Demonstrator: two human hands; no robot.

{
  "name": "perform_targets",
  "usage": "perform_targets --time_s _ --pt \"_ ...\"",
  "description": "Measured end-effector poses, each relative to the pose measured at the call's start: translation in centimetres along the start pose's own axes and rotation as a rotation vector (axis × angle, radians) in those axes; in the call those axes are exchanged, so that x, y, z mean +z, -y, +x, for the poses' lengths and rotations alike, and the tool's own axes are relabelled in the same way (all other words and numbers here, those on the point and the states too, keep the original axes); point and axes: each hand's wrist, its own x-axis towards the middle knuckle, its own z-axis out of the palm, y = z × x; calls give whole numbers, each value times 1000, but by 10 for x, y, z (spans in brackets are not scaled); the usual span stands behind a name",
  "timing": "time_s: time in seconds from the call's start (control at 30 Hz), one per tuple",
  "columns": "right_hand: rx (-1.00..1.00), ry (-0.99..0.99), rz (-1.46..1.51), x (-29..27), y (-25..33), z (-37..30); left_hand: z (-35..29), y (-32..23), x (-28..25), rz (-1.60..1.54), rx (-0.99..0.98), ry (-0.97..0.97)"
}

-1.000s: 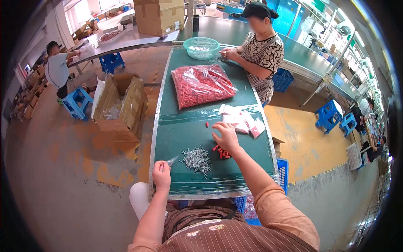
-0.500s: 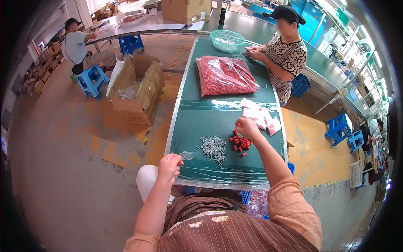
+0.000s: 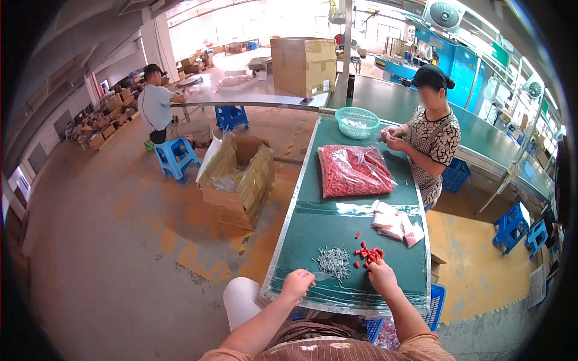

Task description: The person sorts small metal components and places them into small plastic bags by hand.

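Note:
My left hand (image 3: pixel 299 284) is closed on a small clear plastic bag (image 3: pixel 323 276), pinched at the table's near left edge. Beside the bag lies a heap of grey screws (image 3: pixel 333 263). My right hand (image 3: pixel 383 277) reaches down to the near side of a small pile of red plastic wall plugs (image 3: pixel 369 253). Its fingers are bunched together at the plugs; what is between them, if anything, is hidden. Beyond that pile, several small filled packets (image 3: pixel 396 223), white and reddish, overlap near the right edge.
A large clear bag of red plugs (image 3: pixel 355 171) lies farther up the green table (image 3: pixel 301 240). Behind it stands a green basket (image 3: pixel 357 123). A co-worker (image 3: pixel 430 135) stands at the far right edge. An open carton (image 3: pixel 236 180) is on the floor at left.
My right hand has come from the packets back to the red plugs. The left still holds the bag. One plug now lies apart on the pile's far side. The view has tilted up.

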Motion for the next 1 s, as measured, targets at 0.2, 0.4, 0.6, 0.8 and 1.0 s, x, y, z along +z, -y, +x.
perform_targets --time_s 0.2,0.4,0.6,0.8,1.0 --pt "55 29 -182 2 -23 2 -3 2 23 411 227 -76" --pt "173 -44 785 -35 28 13 4 -7 34 501 314 -110" --pt "-47 -105 893 -39 90 -1 6 -11 59 492 282 -25" --pt "-321 -133 487 -39 81 -11 -4 -9 68 438 259 34" --pt "-205 -87 474 -59 85 -16 -8 -14 67 499 261 8"
